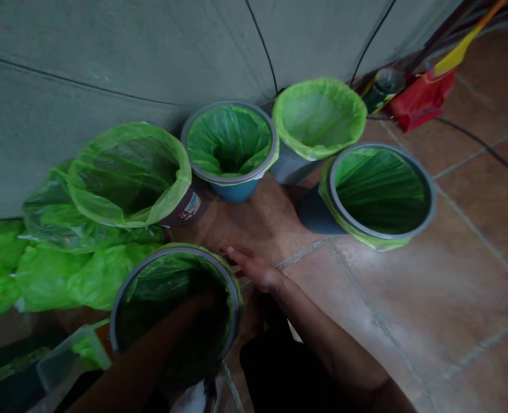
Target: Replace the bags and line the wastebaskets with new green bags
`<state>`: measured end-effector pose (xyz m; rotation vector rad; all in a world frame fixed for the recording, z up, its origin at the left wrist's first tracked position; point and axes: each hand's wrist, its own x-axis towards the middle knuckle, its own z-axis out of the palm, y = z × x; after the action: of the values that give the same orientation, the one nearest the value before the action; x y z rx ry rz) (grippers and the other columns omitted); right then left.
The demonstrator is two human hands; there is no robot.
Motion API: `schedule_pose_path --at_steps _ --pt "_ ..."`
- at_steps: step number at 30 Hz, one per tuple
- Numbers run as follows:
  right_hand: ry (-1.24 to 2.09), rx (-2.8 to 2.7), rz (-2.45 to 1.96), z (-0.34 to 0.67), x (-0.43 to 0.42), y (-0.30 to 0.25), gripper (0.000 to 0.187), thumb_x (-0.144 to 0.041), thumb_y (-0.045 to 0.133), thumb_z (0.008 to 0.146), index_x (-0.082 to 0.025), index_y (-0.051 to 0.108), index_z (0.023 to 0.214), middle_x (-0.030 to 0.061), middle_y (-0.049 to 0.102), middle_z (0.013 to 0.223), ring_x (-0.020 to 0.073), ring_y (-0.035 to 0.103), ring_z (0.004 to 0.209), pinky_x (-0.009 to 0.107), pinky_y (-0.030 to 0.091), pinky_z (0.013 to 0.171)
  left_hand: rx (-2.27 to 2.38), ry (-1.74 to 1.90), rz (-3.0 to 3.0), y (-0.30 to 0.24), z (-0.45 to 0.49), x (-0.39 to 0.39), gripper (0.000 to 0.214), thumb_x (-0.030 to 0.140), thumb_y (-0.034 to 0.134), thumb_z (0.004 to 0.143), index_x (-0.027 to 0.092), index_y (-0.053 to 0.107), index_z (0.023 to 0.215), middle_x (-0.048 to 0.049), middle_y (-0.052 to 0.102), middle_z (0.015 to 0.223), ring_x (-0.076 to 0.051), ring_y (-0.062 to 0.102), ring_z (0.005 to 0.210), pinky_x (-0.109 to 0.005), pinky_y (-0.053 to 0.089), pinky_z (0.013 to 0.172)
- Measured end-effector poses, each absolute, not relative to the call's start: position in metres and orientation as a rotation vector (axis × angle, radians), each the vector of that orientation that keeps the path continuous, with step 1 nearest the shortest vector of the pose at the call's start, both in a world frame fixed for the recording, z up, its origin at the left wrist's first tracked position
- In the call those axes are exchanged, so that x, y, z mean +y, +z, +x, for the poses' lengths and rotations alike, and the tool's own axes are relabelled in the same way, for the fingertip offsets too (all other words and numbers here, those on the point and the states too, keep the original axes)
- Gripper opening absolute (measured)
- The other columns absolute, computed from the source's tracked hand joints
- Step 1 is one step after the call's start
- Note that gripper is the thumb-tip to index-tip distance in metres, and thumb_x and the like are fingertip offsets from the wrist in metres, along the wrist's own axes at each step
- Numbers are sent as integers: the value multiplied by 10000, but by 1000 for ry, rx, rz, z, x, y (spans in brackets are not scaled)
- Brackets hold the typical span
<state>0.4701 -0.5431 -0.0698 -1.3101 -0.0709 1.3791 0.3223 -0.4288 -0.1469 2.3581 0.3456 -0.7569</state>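
A trash bin with a grey rim stands nearest to me, lined with a green trash bag. My left hand reaches down inside it, against the bag's far right side; its fingers are lost in the dark. On the bin's outer right side is my right hand, fingers stretched out toward the rim and nothing seen in them. Whether its fingertips touch the bin or the bag's folded edge, I cannot tell.
Several more lined bins stand along the wall: one with the bag over its rim, a blue bin, a grey bin and a dark bin. Green bags lie left. A red dustpan is at the back right.
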Motion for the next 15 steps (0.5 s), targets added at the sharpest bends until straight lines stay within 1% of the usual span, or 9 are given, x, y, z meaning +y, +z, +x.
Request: schedule_pose_path --at_steps 2,4,5,7,9,10,12,14,15 --pt "1368 -88 -1299 472 -540 -73 362 -506 603 859 -202 688 1036 26 693 951 156 621 857 251 496 692 547 -729 2081 -142 325 -416 324 97 460 830 177 673 1061 -71 749 1060 -190 671 1032 -340 520 928" --pt "1372 -131 -1255 472 -536 -79 293 -430 705 791 -195 694 964 -7 677 843 121 593 755 226 468 660 725 -697 1856 -129 327 -405 263 154 430 846 151 671 951 -98 750 1015 -217 691 970 -359 542 889" --pt "1377 -141 -1216 472 -533 -83 277 -396 751 747 -190 694 922 -22 665 793 107 576 711 220 459 650 794 -674 1792 -119 328 -401 267 189 410 858 139 661 936 -120 748 981 -229 705 918 -375 559 851" --pt "1402 -108 -1109 471 -529 -90 296 -350 821 658 -182 691 863 -38 651 730 94 557 657 219 455 641 938 -571 1662 -93 333 -399 331 264 354 891 119 625 1014 -151 737 969 -231 719 847 -391 576 794" --pt "1447 -17 -982 470 -527 -98 353 -332 861 591 -179 695 861 -36 663 728 96 572 655 221 462 640 1214 -273 1236 -65 342 -404 362 355 439 869 111 595 1087 -162 724 1009 -239 720 859 -407 568 812" --pt "1478 30 -923 470 -528 -101 385 -325 873 566 -177 699 876 -32 671 739 98 583 661 218 463 633 1296 -133 1130 -52 348 -407 399 414 435 873 116 594 1084 -155 718 1024 -233 718 854 -394 569 795" --pt "1557 106 -828 469 -531 -106 434 -309 888 543 -174 703 912 -24 681 761 97 599 662 211 463 614 1416 -31 1101 -34 361 -414 532 570 398 869 119 612 1053 -151 715 1016 -234 711 817 -380 567 732" --pt "1632 141 -764 470 -538 -111 453 -299 889 550 -171 699 940 -22 684 771 97 614 655 217 478 616 1434 -116 1284 -28 372 -418 565 627 480 810 116 644 987 -145 722 951 -254 703 798 -370 551 698" --pt "1659 138 -739 471 -542 -114 459 -291 888 557 -170 694 955 -22 685 775 99 624 656 225 492 628 1422 -191 1431 -28 377 -419 543 615 538 778 112 659 943 -142 724 905 -269 699 796 -369 539 695"
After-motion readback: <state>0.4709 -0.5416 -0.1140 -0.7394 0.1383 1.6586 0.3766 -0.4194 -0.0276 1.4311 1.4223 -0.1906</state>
